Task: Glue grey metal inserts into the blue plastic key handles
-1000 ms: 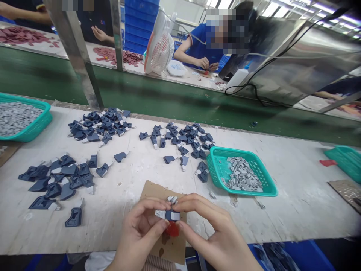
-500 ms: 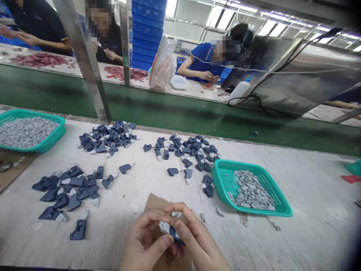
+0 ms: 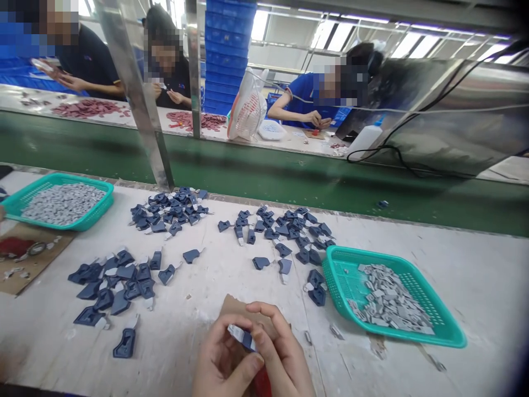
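Observation:
My left hand (image 3: 221, 355) and my right hand (image 3: 285, 353) meet at the bottom middle, closed around one small dark-blue and light-grey plastic part (image 3: 243, 337). Its grey end points up and left between the fingertips; the rest is partly hidden by my fingers. Something red (image 3: 263, 381) shows beneath my palms, its shape mostly covered. Under the hands lies a piece of brown cardboard (image 3: 233, 306). Similar blue parts with grey tips lie in a near-left pile (image 3: 119, 281), a far-left pile (image 3: 169, 210) and a middle pile (image 3: 285, 226).
A green basket (image 3: 413, 334) of grey pieces stands at right; another green basket (image 3: 93, 219) of small grey pieces stands at left. Beside it lies a cardboard sheet (image 3: 49, 259). A metal post (image 3: 152, 127) rises at the back edge. Several people work across the green strip (image 3: 248, 171).
The camera view has shifted, so the table contents appear lower and farther right. My hands still hold the part, which now sits tilted with its grey end up-left. A whitish bit beneath my fingers is hidden now.

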Available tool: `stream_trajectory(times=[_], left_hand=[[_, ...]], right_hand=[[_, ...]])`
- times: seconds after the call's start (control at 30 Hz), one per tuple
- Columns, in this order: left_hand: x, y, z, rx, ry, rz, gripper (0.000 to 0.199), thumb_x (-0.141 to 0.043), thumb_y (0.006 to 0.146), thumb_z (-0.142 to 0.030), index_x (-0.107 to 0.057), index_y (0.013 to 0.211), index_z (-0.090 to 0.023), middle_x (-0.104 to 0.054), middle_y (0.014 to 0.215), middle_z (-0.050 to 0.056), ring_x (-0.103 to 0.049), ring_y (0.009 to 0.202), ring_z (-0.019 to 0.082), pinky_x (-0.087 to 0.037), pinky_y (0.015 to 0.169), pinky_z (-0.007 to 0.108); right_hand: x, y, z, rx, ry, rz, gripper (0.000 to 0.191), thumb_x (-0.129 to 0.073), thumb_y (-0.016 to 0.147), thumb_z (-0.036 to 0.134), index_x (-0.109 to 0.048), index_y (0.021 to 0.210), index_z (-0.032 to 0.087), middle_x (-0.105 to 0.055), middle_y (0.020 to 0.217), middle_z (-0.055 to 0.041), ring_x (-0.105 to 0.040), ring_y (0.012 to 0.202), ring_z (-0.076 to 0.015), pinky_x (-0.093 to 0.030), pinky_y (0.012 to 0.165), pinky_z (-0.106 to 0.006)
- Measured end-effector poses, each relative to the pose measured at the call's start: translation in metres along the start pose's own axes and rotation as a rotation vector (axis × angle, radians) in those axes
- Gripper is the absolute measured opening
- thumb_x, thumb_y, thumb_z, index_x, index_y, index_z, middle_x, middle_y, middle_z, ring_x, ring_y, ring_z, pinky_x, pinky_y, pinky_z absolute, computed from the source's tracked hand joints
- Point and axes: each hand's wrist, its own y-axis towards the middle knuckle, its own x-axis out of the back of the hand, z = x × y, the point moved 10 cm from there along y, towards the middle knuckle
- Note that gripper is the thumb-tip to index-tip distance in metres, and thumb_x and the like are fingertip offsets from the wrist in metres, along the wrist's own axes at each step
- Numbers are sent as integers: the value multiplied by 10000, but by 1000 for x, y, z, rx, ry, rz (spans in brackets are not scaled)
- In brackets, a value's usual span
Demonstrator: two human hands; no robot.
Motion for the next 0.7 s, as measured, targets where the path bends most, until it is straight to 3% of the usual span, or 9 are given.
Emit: stream_trajectory(times=[0.07, 0.17, 0.3, 0.47, 0.57, 0.63, 0.7], left_hand=[[-2, 2, 0, 31, -36, -18, 254, -831, 717, -317, -678, 882, -199, -704, 849, 39, -654, 708, 140, -510, 646, 222], [2, 10, 0, 127, -129, -68, 313, -797, 743, -326, -664, 998, -203, -660, 863, 30, -637, 645, 139, -525, 610, 256], [33, 24, -18, 163, -53, -226, 521, -756, 773, -343, -567, 1240, -207, -596, 840, 16, -624, 748, 164, -527, 667, 271], [66, 41, -54, 116, 425, -175, 627, -689, 811, -453, -451, 1335, -204, -555, 874, 10, -553, 731, 148, -478, 606, 236], [81, 49, -72, 54, 798, -111, 596, -573, 868, -512, -420, 1353, -202, -562, 912, 30, -554, 759, 178, -483, 613, 260], [90, 53, -83, 3, 1092, -114, 579, -498, 894, -530, -420, 1363, -201, -587, 933, 36, -528, 662, 164, -457, 582, 270], [95, 56, -93, -63, 1369, -126, 576, -450, 902, -527, -425, 1377, -201, -633, 997, 50, -510, 577, 153, -440, 572, 290]], right_hand=[[2, 0, -2, -9, 10, -36, 448, -497, 883, 647, -601, 1082, 259, -666, 860, -39, -618, 761, -204, -488, 693, -294], [9, 1, 0, 15, -50, -44, 485, -423, 921, 637, -629, 1109, 239, -607, 692, -13, -578, 634, -181, -479, 619, -280], [43, 3, 13, 129, -239, -95, 460, -391, 958, 583, -609, 1164, 235, -590, 675, 2, -531, 591, -155, -449, 581, -259], [140, -2, 47, 243, -648, -403, 424, -446, 914, 591, -658, 1075, 260, -662, 786, -39, -619, 726, -202, -490, 597, -268], [200, -4, 64, 181, -897, -580, 432, -488, 850, 603, -681, 1037, 265, -719, 943, -71, -644, 710, -227, -481, 500, -282], [225, 0, 74, 188, -1040, -606, 422, -475, 842, 574, -685, 1016, 251, -723, 972, -82, -620, 634, -216, -490, 493, -308], [239, 12, 80, 209, -1191, -553, 414, -435, 859, 530, -690, 995, 233, -725, 978, -97, -645, 695, -240, -517, 540, -336]])
